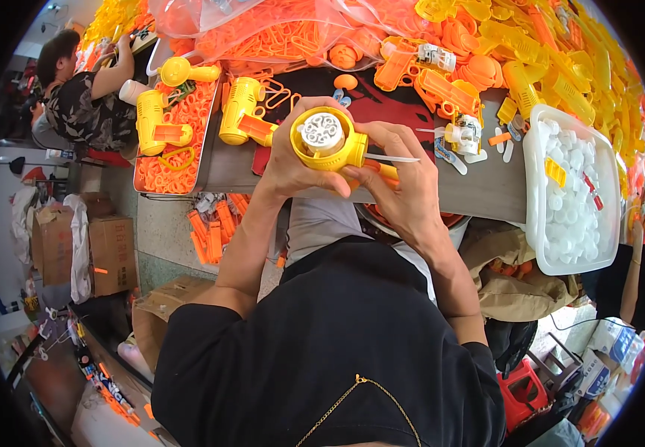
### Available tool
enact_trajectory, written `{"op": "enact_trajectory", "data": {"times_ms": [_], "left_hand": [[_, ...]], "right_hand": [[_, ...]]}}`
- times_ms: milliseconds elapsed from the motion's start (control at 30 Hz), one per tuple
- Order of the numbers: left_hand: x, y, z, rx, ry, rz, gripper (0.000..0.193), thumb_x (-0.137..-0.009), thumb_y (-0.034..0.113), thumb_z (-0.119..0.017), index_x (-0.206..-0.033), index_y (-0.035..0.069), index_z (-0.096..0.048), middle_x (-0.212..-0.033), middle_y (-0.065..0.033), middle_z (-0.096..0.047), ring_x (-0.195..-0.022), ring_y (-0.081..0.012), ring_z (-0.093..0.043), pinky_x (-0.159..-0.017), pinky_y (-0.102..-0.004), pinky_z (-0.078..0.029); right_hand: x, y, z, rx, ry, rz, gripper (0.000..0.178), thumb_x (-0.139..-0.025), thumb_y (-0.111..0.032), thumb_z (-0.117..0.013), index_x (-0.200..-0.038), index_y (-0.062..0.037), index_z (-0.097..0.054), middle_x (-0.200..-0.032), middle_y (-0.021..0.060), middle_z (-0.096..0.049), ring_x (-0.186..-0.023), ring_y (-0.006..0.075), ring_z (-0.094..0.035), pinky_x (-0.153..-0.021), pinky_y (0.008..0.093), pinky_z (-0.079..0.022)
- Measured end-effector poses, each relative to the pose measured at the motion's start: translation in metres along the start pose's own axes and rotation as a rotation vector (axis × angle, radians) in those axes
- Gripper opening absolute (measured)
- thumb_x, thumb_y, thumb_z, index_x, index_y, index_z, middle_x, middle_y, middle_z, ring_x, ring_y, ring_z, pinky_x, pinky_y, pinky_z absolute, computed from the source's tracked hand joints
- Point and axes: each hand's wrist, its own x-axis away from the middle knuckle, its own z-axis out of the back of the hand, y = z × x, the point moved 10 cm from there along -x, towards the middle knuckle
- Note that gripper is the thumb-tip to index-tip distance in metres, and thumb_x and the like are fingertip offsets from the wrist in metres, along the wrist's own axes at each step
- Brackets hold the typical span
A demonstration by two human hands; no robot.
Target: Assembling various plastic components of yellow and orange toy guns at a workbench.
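Both my hands hold a yellow toy gun body (341, 147) with a white round gear part (322, 132) set in its open face. My left hand (290, 165) wraps around the yellow housing from the left. My right hand (404, 186) grips the toy's orange-and-yellow handle end from the right, and a thin white stick (393, 158) pokes out rightwards between its fingers. The toy is held above the near edge of the grey worktable (479, 195).
A metal tray (177, 134) of orange parts and yellow toy guns lies at left. A white tub (572, 197) of white round pieces sits at right. Heaps of orange and yellow plastic parts (531, 45) fill the back. Another person (84, 97) works at far left; cardboard boxes (106, 253) stand below.
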Motion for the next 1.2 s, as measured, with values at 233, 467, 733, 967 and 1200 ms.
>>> {"op": "enact_trajectory", "data": {"times_ms": [233,467,733,967,1200], "left_hand": [[-0.015,-0.013,-0.008,-0.026,0.029,0.182,0.106,-0.053,0.022,-0.101,-0.140,0.004,-0.042,-0.130,-0.0051,-0.055,-0.117,-0.0149,-0.056,-0.106,-0.0319,-0.044],[0.030,-0.038,-0.013,0.321,0.296,0.313,0.086,-0.078,0.003,-0.085,-0.149,0.004,-0.035,-0.141,-0.0116,-0.050,-0.131,-0.0212,-0.051,-0.111,-0.0361,-0.042],[0.003,0.016,-0.001,-0.852,0.096,0.098,0.080,-0.064,0.024,-0.094,-0.133,0.007,-0.057,-0.120,-0.0123,-0.065,-0.111,-0.0237,-0.064,-0.099,-0.0357,-0.051],[-0.032,0.012,-0.041,-0.993,-0.301,0.016,0.071,-0.068,0.050,-0.084,-0.119,0.006,-0.061,-0.105,-0.0133,-0.070,-0.100,-0.0304,-0.068,-0.089,-0.0417,-0.050],[-0.037,-0.005,-0.047,-0.909,-0.410,0.150,0.073,-0.070,0.051,-0.084,-0.120,0.002,-0.062,-0.092,-0.0154,-0.072,-0.083,-0.0338,-0.070,-0.072,-0.0418,-0.054]], "right_hand": [[0.010,0.049,-0.011,-0.397,0.064,-0.279,0.042,-0.091,-0.001,-0.068,-0.131,0.0036,-0.057,-0.113,0.0120,-0.067,-0.102,0.0207,-0.068,-0.087,0.0326,-0.055],[0.050,0.120,-0.036,-1.207,0.412,-0.464,0.036,-0.102,-0.010,-0.058,-0.135,0.0008,-0.050,-0.126,0.0094,-0.062,-0.119,0.0195,-0.059,-0.105,0.0378,-0.047],[0.041,0.048,0.016,0.037,0.328,-0.108,0.085,-0.083,-0.010,-0.079,-0.153,-0.0012,-0.031,-0.153,0.0219,-0.038,-0.145,0.0309,-0.034,-0.118,0.0431,-0.029],[0.013,0.070,-0.009,-0.259,-0.264,-0.401,0.076,-0.087,-0.013,-0.077,-0.151,-0.0023,-0.038,-0.143,0.0123,-0.052,-0.129,0.0182,-0.052,-0.108,0.0344,-0.044],[0.014,0.071,0.001,-0.399,-0.341,-0.476,0.067,-0.093,-0.013,-0.070,-0.151,-0.0023,-0.037,-0.144,0.0127,-0.051,-0.130,0.0205,-0.051,-0.110,0.0358,-0.041]]}}
